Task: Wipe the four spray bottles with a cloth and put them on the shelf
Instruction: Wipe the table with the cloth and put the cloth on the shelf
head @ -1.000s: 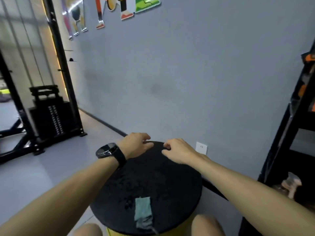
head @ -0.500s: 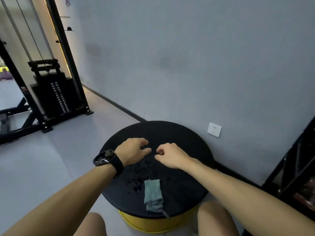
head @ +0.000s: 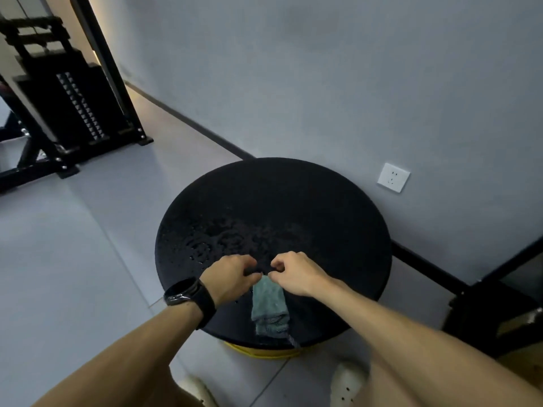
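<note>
A folded teal cloth [head: 269,304] lies on the near part of a round black table top [head: 293,207], its near end hanging just over the rim. My left hand [head: 232,277], with a black watch on the wrist, and my right hand [head: 293,274] meet at the cloth's far end. Both have curled fingers, and the fingertips sit at its far corners. Whether they pinch the cloth is not clear. No spray bottle is in view. A black shelf frame [head: 496,292] shows at the right edge.
Water drops speckle the table's middle. The table stands on a yellow base [head: 264,352] against a grey wall with a white socket [head: 393,177]. A black weight-stack machine [head: 73,101] stands at the far left on the grey floor. My feet show below the table.
Both hands pulled back from the table's far rim to the cloth's far end. The view tilted down, so the table shows whole. The cloth has not moved.
</note>
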`<action>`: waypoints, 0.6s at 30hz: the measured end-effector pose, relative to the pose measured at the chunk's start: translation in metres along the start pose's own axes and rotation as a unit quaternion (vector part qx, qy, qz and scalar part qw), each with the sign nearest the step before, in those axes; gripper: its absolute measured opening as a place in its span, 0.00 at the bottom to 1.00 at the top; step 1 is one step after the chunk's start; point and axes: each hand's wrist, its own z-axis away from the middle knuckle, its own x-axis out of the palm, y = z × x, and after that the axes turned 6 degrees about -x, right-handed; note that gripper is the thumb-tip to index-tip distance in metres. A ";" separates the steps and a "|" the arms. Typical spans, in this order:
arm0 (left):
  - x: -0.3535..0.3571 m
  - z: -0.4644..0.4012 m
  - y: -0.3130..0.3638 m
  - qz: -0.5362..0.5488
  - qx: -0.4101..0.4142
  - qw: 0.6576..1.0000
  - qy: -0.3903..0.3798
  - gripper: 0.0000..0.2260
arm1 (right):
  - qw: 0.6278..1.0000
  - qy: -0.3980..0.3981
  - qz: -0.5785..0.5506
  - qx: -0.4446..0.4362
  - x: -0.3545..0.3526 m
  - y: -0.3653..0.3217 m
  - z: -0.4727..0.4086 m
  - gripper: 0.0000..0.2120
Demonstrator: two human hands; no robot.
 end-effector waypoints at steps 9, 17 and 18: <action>0.039 -0.038 -0.018 0.005 -0.007 0.999 -0.030 0.20 | 1.000 0.010 0.004 0.004 0.019 0.039 -0.045 0.20; 0.058 -0.066 -0.013 -0.024 -0.006 0.997 -0.075 0.21 | 0.995 -0.056 0.070 -0.046 0.044 0.058 -0.066 0.27; 0.060 -0.068 -0.012 -0.032 -0.007 0.996 -0.082 0.20 | 0.994 -0.065 0.078 -0.047 0.047 0.059 -0.067 0.26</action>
